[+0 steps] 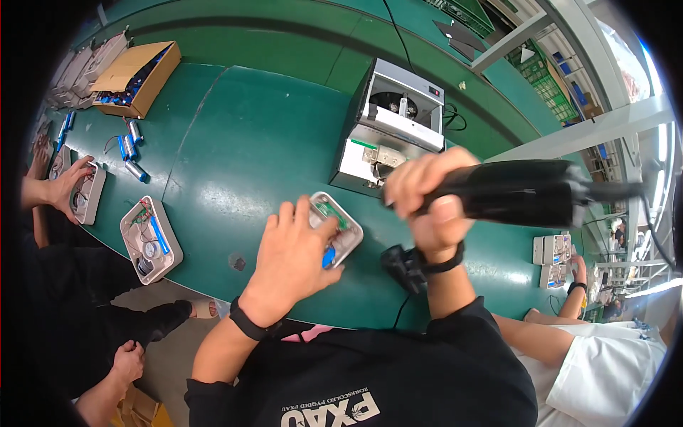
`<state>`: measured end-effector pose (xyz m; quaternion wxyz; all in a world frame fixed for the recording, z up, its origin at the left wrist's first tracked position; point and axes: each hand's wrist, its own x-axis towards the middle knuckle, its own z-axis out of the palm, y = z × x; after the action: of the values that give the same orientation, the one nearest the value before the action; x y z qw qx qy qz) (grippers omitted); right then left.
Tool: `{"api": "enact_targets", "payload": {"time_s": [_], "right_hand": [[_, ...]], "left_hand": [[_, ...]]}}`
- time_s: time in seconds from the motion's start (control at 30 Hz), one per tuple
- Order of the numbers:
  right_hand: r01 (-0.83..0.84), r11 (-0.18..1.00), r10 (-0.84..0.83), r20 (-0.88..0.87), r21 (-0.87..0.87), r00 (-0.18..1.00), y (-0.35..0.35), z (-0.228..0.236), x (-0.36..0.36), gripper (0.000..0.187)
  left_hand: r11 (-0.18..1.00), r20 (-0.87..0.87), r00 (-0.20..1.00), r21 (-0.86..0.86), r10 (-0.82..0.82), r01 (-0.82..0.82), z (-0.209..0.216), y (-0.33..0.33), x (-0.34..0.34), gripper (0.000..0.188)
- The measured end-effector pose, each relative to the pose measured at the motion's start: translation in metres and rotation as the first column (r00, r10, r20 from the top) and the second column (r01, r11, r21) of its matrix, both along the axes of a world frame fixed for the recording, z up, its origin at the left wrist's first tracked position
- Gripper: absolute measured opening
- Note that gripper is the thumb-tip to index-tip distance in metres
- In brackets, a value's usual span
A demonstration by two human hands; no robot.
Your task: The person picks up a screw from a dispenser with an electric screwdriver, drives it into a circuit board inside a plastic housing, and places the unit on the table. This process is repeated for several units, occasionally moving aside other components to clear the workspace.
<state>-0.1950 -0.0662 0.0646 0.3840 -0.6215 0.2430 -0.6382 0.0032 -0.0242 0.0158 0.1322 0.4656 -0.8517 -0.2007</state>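
My left hand [284, 249] lies over a light grey plastic housing [353, 238] on the green bench, gripping it along its left and near sides. A green circuit board [329, 212] and a blue battery [329, 257] show inside that housing, partly covered by the fingers. My right hand [434, 192] is wrapped round a black corded electric screwdriver [526, 192], raised above the bench and blurred by motion. Its bit end points left, and the tip is hard to make out. Just behind this hand stands a screw feeder [409, 132] with a round dark dish.
To the left sit an open housing [171, 245] with wires and a battery, several loose blue batteries [129, 149] and a cardboard box [146, 75]. A co-worker's hand [67, 188] holds another housing [89, 196]. At right, another person's arm [576, 285] reaches towards stacked housings [551, 250].
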Motion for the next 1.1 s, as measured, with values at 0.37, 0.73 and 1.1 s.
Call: {"api": "enact_targets", "payload": {"time_s": [0.37, 0.73, 1.1], "right_hand": [[0.082, 0.985, -0.065, -0.115, 0.151, 0.991, -0.008, -0.005, -0.009, 0.036], [0.215, 0.976, -0.21, -0.102, 0.042, 0.972, -0.019, 0.003, -0.004, 0.036], [-0.087, 0.969, 0.083, 0.029, 0.232, 0.996, 0.005, -0.036, 0.023, 0.037]], "left_hand": [[0.924, 0.001, 0.926, -0.069, 0.377, -0.376, -0.013, 0.023, -0.031, 0.054], [0.919, -0.003, 0.922, -0.084, 0.387, -0.386, -0.016, 0.021, -0.031, 0.052], [0.915, -0.036, 0.917, -0.064, 0.396, -0.398, -0.016, 0.02, -0.031, 0.051]]}}
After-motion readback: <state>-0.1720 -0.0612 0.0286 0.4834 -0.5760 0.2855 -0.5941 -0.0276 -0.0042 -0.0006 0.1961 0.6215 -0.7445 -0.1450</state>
